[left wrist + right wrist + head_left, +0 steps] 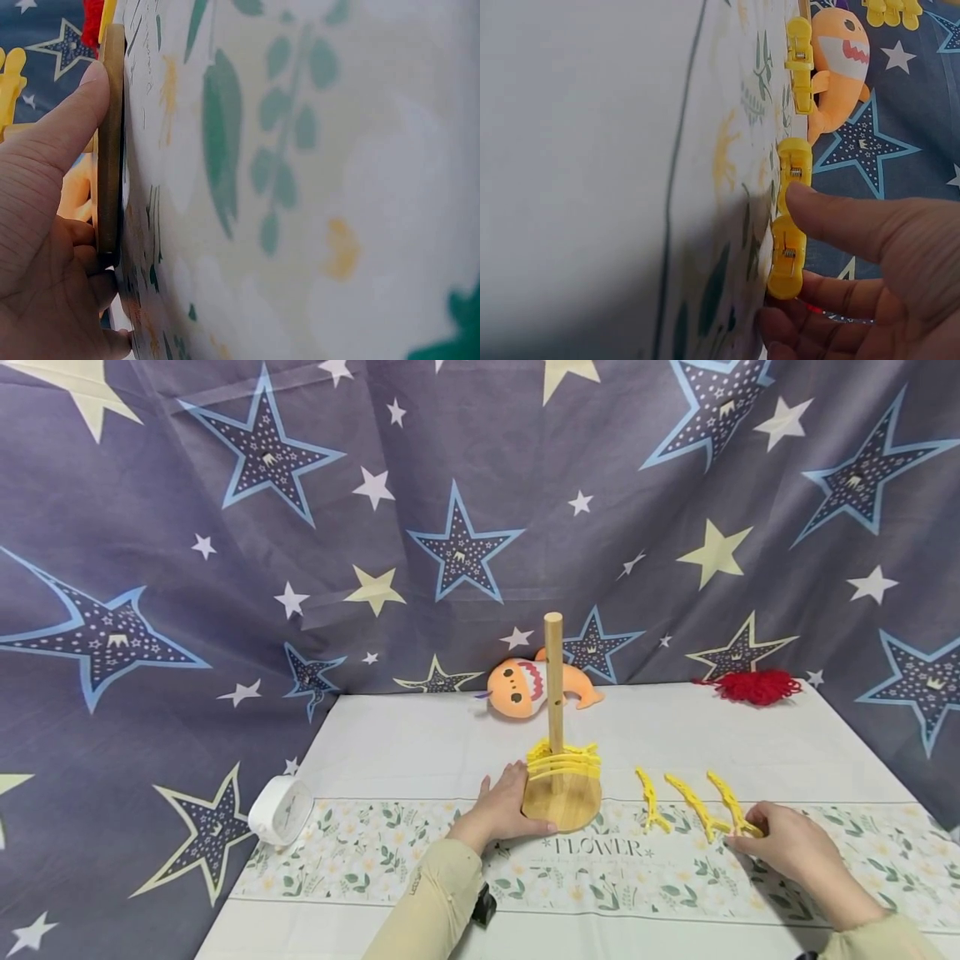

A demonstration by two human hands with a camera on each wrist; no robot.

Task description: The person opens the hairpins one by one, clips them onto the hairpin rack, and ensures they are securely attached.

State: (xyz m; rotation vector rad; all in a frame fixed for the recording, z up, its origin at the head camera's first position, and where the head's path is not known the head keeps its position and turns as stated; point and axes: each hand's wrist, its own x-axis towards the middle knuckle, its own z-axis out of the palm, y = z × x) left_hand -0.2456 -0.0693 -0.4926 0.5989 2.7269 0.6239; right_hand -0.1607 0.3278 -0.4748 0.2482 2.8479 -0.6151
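Note:
A wooden stand [562,802] has a round base and an upright post, with several yellow clips hung low around the post. My left hand [501,806] holds the base by its left side, thumb along the front edge; in the left wrist view the thumb [75,112] and fingers border the wooden disc [110,142]. At the right, my right hand [791,843] pinches the near, forked end of the rightmost yellow spring clip [726,795]. The right wrist view shows thumb and forefinger at that clip [786,259]. Two more yellow clips [647,793] [690,800] lie left of it.
Behind the stand lies an orange shark toy [517,687]. Red yarn [759,687] sits at the back right and a white round clock [281,810] at the left edge. A starry curtain [465,460] hangs behind the table; a floral runner [390,860] crosses it.

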